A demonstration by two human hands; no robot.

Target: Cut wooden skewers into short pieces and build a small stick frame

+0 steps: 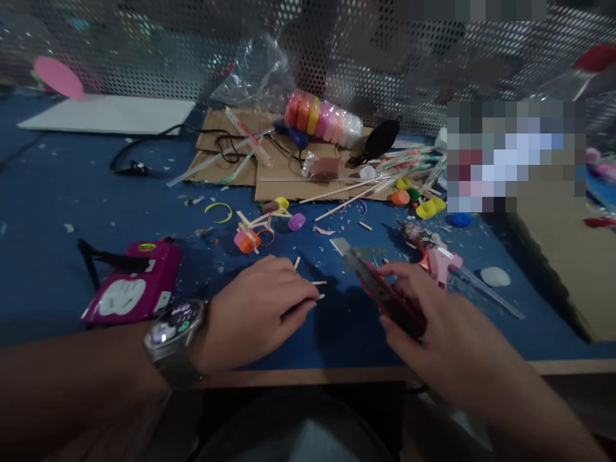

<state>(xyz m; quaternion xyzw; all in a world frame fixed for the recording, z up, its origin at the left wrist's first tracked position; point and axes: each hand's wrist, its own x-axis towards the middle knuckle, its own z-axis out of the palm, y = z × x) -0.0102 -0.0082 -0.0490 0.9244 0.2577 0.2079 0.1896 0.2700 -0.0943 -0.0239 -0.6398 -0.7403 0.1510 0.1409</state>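
Note:
My left hand (pixel 262 307), with a watch (pixel 172 324) on its wrist, rests on the blue table (pixel 58 212) near the front edge. Its fingers are pinched on a thin wooden stick (pixel 319 296). My right hand (pixel 423 314) is closed round a red and black utility knife (pixel 380 292), whose blade (pixel 341 246) points up and left, just right of the stick. Short stick pieces (pixel 318 282) lie between the two hands. A small model of sticks and bottle caps (pixel 253 234) stands a little beyond my left hand.
A pink glue gun (pixel 440 260) lies right of the knife. A magenta pouch (pixel 132 289) sits at the left. Cardboard sheets (pixel 283 170), a tube of coloured clay (pixel 322 119), straws, long sticks, caps (pixel 430 206) and cables lie farther back. A perforated metal screen closes the rear.

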